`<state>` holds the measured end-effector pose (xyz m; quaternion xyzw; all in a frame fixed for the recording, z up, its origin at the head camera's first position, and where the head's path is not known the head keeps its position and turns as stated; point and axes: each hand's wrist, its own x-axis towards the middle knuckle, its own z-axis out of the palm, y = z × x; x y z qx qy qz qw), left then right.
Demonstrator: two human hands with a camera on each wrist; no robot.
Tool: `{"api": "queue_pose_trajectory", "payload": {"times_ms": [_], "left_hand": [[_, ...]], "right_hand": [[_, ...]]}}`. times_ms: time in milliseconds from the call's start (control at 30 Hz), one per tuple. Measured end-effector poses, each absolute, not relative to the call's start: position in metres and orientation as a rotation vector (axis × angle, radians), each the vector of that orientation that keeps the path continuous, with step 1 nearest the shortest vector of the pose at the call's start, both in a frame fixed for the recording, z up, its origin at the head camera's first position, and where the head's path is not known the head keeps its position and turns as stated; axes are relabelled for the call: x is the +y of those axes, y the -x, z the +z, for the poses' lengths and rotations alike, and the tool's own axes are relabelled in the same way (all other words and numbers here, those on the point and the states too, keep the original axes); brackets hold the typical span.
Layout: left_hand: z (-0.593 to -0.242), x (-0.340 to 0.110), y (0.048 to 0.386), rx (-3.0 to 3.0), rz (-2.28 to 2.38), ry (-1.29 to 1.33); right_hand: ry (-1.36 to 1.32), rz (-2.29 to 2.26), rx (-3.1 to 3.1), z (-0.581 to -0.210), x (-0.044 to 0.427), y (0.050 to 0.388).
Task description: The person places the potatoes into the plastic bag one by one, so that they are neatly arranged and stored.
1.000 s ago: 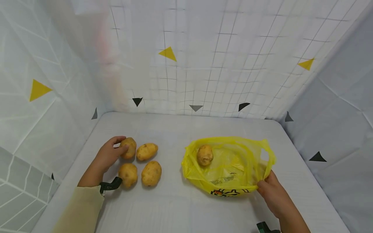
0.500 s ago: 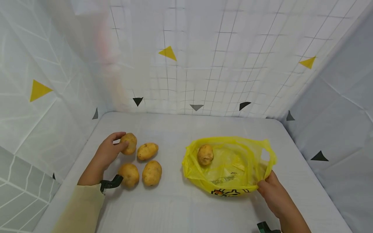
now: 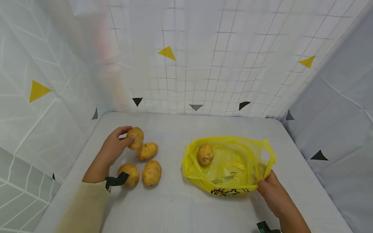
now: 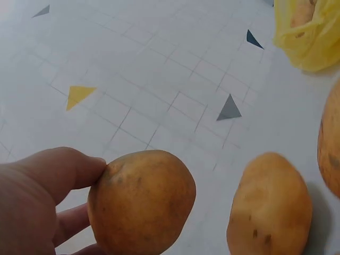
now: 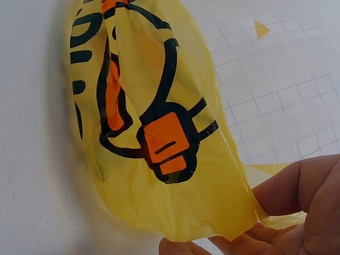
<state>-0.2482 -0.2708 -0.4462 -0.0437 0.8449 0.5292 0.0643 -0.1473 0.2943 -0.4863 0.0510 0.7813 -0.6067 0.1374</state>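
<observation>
Between thumb and fingers my left hand (image 3: 114, 144) grips a round potato (image 3: 135, 138), lifted off the table. In the left wrist view, that potato (image 4: 143, 204) sits against the thumb, the other fingers partly behind it. Just below it in the head view lies an oblong potato (image 3: 147, 151). A yellow plastic bag (image 3: 233, 181) lies mouth up on the right, with one potato (image 3: 205, 154) inside at its left. My right hand (image 3: 272, 194) pinches the bag's right edge near the handle. The right wrist view shows black and orange print on the bag (image 5: 212, 186).
Nearer me on the white table (image 3: 180, 213) lie two more potatoes, a left one (image 3: 129, 175) partly behind the black wrist camera mount (image 3: 116, 181) and a right one (image 3: 152, 173). White sheeted walls (image 3: 198, 81) enclose the table's back and sides.
My left hand has raised its potato off the table and carried it away from me and slightly right. The right hand and bag have stayed put.
</observation>
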Motion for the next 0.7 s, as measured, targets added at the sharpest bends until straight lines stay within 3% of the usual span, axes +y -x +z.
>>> {"api": "queue_pose_trajectory", "payload": {"times_ms": [700], "left_hand": [[-0.432, -0.201, 0.263, 2.401, 1.687, -0.033]], "right_hand": [[-0.085, -1.753, 2.298, -0.487, 0.295, 0.148]]}}
